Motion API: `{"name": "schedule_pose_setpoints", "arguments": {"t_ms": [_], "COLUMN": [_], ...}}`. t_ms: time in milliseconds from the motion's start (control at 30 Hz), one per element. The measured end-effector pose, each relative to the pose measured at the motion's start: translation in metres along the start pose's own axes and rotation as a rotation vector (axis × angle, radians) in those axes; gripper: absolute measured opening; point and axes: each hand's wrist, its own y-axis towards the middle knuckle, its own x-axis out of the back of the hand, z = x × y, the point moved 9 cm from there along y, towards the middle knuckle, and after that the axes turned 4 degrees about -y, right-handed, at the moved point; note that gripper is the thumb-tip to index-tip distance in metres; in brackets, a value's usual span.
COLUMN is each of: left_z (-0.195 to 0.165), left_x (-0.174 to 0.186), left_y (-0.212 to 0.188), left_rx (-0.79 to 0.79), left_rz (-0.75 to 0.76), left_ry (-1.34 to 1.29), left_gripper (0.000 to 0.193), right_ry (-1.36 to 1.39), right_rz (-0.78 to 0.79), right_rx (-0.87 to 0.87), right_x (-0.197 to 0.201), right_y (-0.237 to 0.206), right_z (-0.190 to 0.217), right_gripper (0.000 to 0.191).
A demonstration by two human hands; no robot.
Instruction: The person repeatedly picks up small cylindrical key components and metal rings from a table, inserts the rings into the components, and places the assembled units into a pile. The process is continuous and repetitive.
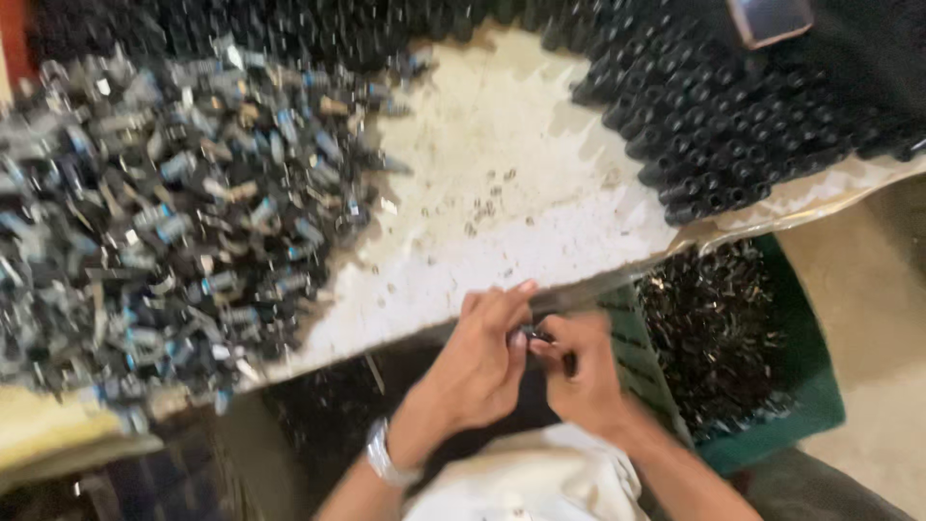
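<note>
small dark part [540,340] | blurred, shape unclear | pinched between fingertips of both hands | below table edge

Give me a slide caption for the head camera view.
Both hands, left hand and right hand, pinch a small dark part between heaped parts.

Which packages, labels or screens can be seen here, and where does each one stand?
Phone-like device: top right, on the black tubular parts; dark rectangular face, pale rim, cut by the frame edge.
Green crate: lower right, beside the table; holds small dark parts.
No labels or signs are visible.
</note>
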Motion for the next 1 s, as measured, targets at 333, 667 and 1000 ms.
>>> {"name": "schedule_pose_setpoints", "arguments": {"t_ms": [333,667,1000], "left_z": [0.005,0.015,0.012], "left_x": [0.14,0.148,0.161], "left_y": [-0.171,0.058,0.072], "left_rx": [0.362,-0.115,0.091], "left_rz": [-0.934,-0.344,-0.468], "left_ry": [0.016,1.302,0.436], "left_gripper": [0.038,0.038,0.031], "right_ry": [-0.653,-0.717,0.44], "right_rz": [0.053,-0.225,-0.364], "right_rx": [0.266,0.325,-0.237], "right_x": [-0.008,0.022,0.061], "right_y": [0.057,0.054,0.002], "right_z": [0.031,0.035,-0.053], "right_gripper": [0.032,0.024,0.011]}}
